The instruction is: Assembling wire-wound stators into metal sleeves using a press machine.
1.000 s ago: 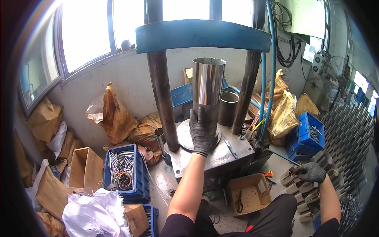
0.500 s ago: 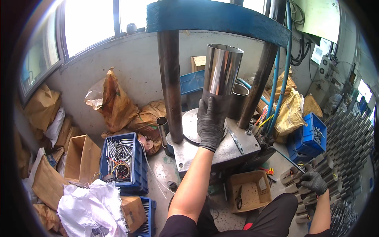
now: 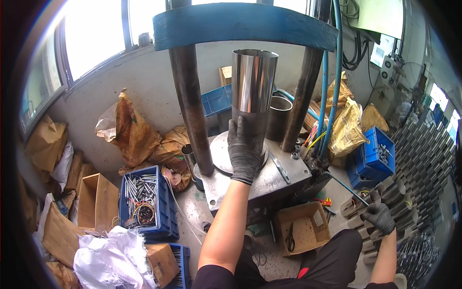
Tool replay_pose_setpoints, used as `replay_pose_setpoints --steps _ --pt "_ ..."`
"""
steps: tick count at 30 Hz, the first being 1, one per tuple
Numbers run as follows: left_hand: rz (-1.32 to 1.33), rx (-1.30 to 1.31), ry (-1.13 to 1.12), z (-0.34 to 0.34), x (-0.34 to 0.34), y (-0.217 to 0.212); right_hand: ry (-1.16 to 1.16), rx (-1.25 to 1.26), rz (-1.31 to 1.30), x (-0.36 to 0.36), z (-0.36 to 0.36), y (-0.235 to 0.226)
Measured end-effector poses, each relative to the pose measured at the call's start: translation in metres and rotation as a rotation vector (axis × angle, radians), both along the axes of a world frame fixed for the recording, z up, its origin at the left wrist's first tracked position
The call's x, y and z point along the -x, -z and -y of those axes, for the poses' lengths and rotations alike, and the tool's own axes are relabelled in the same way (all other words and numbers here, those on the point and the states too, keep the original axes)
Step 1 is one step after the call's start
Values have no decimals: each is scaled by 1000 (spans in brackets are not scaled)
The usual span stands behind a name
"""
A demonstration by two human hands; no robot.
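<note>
A shiny metal tube (image 3: 254, 82) stands upright on the round plate (image 3: 219, 153) of a press, with a dark lower section beneath its bright upper part. My left hand (image 3: 244, 156), in a black glove, lies against the front of that dark section. Its fingers stretch upward along the surface, and the thumb side is hard to make out. Off to the right, my gloved right hand (image 3: 380, 219) is closed around the end of a thin lever rod (image 3: 347, 190) that runs back to the press base.
A blue crossbeam (image 3: 245, 26) on two dark columns spans above the tube. A flat metal strip (image 3: 280, 168) lies on the press base (image 3: 226, 190). Nearby are a cardboard box (image 3: 308, 243) with scissors, a blue crate (image 3: 166, 207) of metal rods and stacked tubes (image 3: 418, 168).
The whole view has shifted, so the press sits farther left in the picture. My left hand stays against the tube and my right hand still grips the lever rod.
</note>
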State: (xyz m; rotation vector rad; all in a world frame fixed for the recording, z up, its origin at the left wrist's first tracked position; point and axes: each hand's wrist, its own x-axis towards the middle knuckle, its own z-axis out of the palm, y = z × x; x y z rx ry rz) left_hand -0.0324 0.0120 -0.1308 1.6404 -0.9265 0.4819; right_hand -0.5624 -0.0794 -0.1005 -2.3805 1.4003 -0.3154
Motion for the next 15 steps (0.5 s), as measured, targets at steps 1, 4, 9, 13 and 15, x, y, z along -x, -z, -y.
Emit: replay_pose_setpoints --steps 1,4,9,13,15 --pt "0 -3 3 0 1 0 -29 56 -11 3 3 3" --pt "-7 -9 12 1 0 2 -77 133 -21 5 7 5" --pt "23 -23 7 1 -2 7 -82 111 100 -7 -2 -2" --pt "19 -20 13 -1 1 2 -102 147 -29 -1 4 0" --pt "-6 -19 26 -1 1 2 -85 108 -22 -4 3 1"
